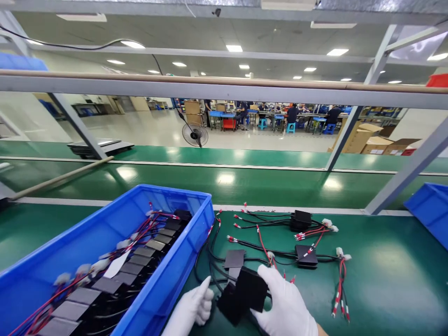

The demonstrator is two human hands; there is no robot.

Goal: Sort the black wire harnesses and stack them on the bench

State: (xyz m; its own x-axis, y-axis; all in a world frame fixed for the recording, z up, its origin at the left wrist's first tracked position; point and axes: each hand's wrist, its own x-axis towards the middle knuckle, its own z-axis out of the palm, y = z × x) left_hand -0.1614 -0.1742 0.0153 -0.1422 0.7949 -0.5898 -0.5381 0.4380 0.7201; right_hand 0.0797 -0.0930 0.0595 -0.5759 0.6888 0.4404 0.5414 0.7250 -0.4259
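My right hand (285,301), in a white glove, grips a square black box (251,289) above the green bench. Another black box (231,304) lies partly under it, to its left. My left hand (196,303), also gloved, is beside these boxes with its fingers curled in and the thumb pointing up; nothing shows in it. Behind my hands sits a grey-topped box (234,259) with black cables. Farther right are two more black boxes (300,220) (306,256), with black cables, red wires and white connectors (343,254).
At the left, a blue bin (185,261) holds a row of similar wired boxes (108,284). A second blue bin (432,210) is at the right edge. Metal frame bars (224,91) cross above the bench (392,280). A fan and seated people are far behind.
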